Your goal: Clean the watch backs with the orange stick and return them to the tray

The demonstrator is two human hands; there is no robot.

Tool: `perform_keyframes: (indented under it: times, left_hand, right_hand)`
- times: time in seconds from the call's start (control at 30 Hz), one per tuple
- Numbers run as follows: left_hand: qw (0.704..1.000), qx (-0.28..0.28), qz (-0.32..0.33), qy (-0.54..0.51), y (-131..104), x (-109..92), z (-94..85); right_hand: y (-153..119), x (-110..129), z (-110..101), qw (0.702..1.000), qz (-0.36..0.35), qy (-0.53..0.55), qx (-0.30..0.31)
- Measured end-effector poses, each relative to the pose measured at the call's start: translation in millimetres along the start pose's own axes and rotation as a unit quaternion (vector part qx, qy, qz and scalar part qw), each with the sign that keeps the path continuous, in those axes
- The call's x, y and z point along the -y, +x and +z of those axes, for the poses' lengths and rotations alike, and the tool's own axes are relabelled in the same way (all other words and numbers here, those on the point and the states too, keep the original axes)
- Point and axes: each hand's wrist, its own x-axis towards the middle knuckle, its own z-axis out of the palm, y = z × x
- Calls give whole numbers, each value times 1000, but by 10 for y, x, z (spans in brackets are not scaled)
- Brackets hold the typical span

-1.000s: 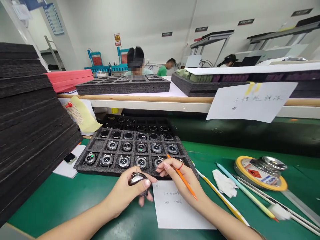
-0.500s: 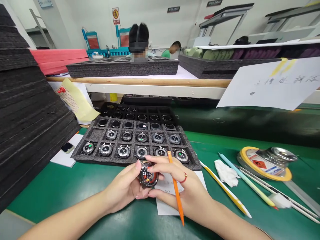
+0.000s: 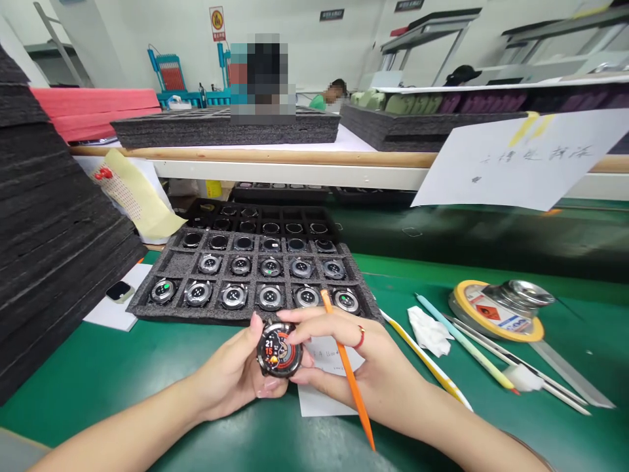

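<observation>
A round black watch case [image 3: 279,351] with a lit dial faces up between my hands. My left hand [image 3: 236,370] grips its left side, thumb at the upper left edge. The fingers of my right hand [image 3: 354,347] close on its right side, one fingertip over the glass. An orange pointed stick [image 3: 350,370] rests across my right hand, between the fingers, its tip toward the table's front edge. Just beyond my hands, a grey foam tray [image 3: 179,262] holds several watch cases in rows; one slot at the left of the middle row is bare.
Left stand stacked dark foam sheets [image 3: 44,229] and a small square watch [image 3: 119,291] on white paper. Handwritten paper [image 3: 319,393] lies partly under my right hand. To the right are crumpled tissue [image 3: 430,331], pens, tweezers and a round metal-topped container [image 3: 501,308]. Other people sit beyond the shelf.
The view has shifted slightly, so most things sit further left. The watch case is tilted more toward the camera and its dial shows more fully. Both hands still hold it.
</observation>
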Motion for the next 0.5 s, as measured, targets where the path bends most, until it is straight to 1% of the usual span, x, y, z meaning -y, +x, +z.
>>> perform_keyframes:
  times: [0.13,0.27,0.4,0.5]
  left_hand:
    - [1000,23,-9,8,-18,14,3]
    - [1000,19,2,-4,-4,6,16]
    - [1000,17,2,-12,7,2,23]
    - [1000,9,2,-19,-1,23,31]
  right_hand:
    - [22,45,-49,999,18,26,13]
    - [22,51,-53,1000,12,25,9]
    - [-2,51,5,1000,-16,-20,-6]
    - [-35,64,95,996,-27,-70,-43]
